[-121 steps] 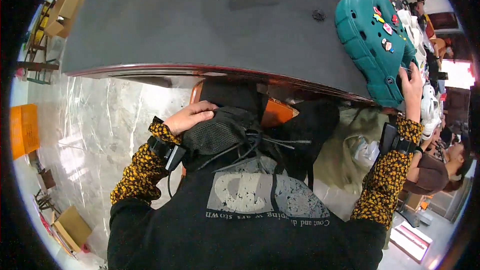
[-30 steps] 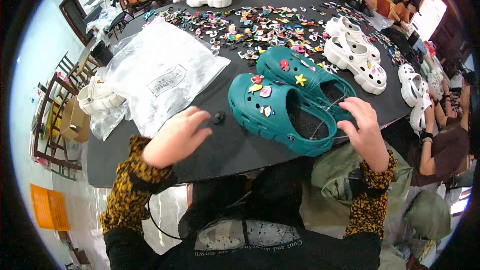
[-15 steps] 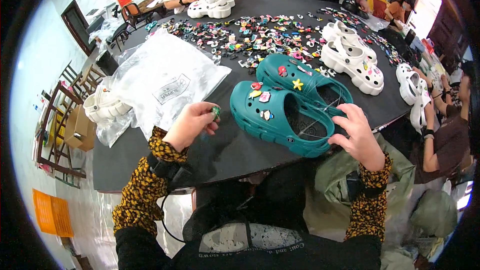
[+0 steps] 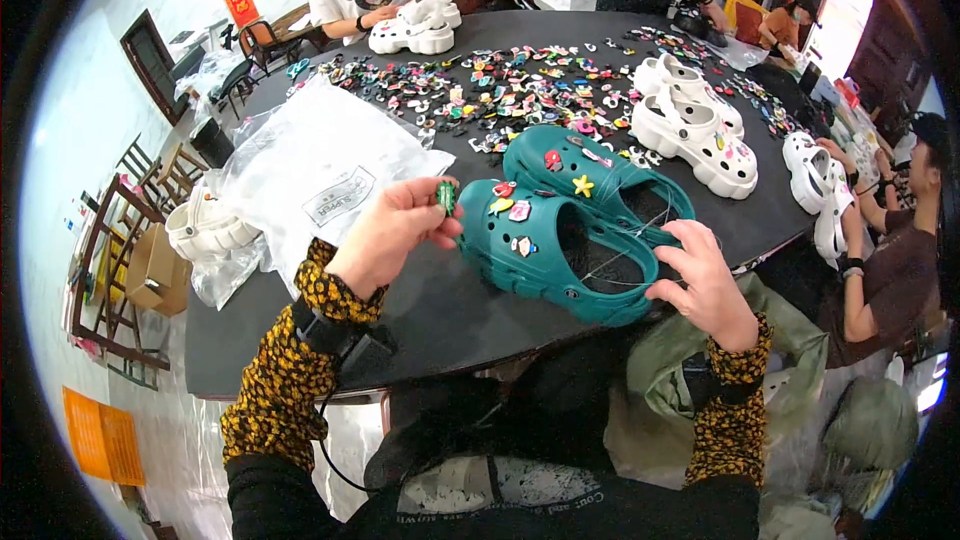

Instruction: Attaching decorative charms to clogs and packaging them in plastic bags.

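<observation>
Between the fingertips of my left hand (image 4: 395, 235) is a small green shoe charm (image 4: 446, 198), pinched just left of the near clog's toe. My right hand (image 4: 708, 285) closes on the heel end of the near teal clog (image 4: 510, 252). Red, yellow, pink and dark charms sit in holes on this clog's upper. The second teal clog (image 4: 560, 155) lies against its far side, bearing a red charm, a yellow starfish charm (image 4: 583, 185) and a long light one. A thin clear cord runs across both clogs' openings.
Many loose charms (image 4: 480, 90) cover the black table (image 4: 440, 340) beyond the clogs. White clogs (image 4: 700, 145) stand at right; a clear plastic bag (image 4: 320, 150) and a bagged white clog (image 4: 205, 225) lie at left. Other people work around the table, one handling white clogs (image 4: 415, 28).
My left hand has risen slightly and moved right, bringing the green charm closer to the near clog's toe. The right hand stays at the heel.
</observation>
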`<state>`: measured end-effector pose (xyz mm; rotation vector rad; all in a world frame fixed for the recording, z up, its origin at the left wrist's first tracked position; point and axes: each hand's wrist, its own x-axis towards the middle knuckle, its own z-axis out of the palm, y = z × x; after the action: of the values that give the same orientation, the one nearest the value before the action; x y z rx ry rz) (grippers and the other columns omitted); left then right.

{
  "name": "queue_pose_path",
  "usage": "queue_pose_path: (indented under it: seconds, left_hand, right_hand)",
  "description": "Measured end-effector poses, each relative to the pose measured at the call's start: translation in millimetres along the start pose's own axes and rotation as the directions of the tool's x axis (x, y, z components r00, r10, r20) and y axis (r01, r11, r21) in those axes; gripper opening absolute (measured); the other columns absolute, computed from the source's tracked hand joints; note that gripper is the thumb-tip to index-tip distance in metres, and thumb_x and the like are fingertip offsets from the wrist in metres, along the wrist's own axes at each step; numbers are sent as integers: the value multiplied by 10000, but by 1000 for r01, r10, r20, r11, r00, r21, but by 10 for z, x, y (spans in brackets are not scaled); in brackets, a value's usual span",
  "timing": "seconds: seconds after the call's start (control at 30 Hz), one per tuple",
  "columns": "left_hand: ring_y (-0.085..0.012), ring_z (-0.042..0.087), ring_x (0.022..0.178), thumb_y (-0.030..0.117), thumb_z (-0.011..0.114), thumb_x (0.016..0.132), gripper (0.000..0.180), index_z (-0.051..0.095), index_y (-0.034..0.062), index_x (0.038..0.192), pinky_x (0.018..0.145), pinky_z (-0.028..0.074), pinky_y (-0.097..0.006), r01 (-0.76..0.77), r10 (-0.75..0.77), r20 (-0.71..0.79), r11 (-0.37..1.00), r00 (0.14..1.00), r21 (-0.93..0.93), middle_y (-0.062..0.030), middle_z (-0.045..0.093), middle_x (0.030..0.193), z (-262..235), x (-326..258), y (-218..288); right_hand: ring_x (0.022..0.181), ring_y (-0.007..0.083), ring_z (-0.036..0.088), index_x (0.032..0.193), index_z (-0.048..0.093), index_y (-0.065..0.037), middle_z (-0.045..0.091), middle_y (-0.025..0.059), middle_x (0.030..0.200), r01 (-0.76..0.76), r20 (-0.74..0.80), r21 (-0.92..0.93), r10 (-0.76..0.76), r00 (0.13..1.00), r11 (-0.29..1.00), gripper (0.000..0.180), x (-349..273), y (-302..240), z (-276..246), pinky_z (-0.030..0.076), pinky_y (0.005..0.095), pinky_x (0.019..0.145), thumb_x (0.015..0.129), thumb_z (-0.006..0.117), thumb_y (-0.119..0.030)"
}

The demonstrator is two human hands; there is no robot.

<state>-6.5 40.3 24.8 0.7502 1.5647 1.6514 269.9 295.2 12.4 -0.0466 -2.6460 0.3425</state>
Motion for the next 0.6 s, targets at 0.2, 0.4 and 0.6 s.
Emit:
queue_pose_path:
  seconds: [0.2, 0.4, 0.6]
  left_hand:
    - [-235, 603, 987, 22, 529, 849, 545, 361, -14, 1366, 809, 516, -324, -109, 108, 16, 963, 994, 247, -146, 570, 1167, -28, 557, 249]
    - [-288, 528, 1155, 46, 583, 820, 571, 377, 8, 1351, 907, 475, -355, -318, 359, 38, 767, 933, 557, -162, 483, 1318, 192, 666, 248]
    - [-367, 497, 1144, 96, 644, 798, 387, 518, -15, 1147, 951, 431, -396, -642, 487, 474, 269, 734, 718, -220, 497, 1239, 782, 367, 71]
  right_hand:
    - [1129, 375, 435, 913, 616, -15, 500, 170, 1156, -4, 4, -44, 4, 1000, 999, 386, -29, 11, 3, 379, 444, 954, 652, 765, -259]
    - [1143, 371, 432, 911, 616, -23, 489, 169, 1173, -3, 0, -33, 3, 1000, 999, 375, -27, -4, -1, 381, 444, 966, 664, 760, -266]
    - [1182, 381, 415, 944, 609, -25, 479, 181, 1224, -20, 2, -22, 20, 1000, 1000, 384, -73, 43, 18, 371, 454, 980, 678, 752, -261]
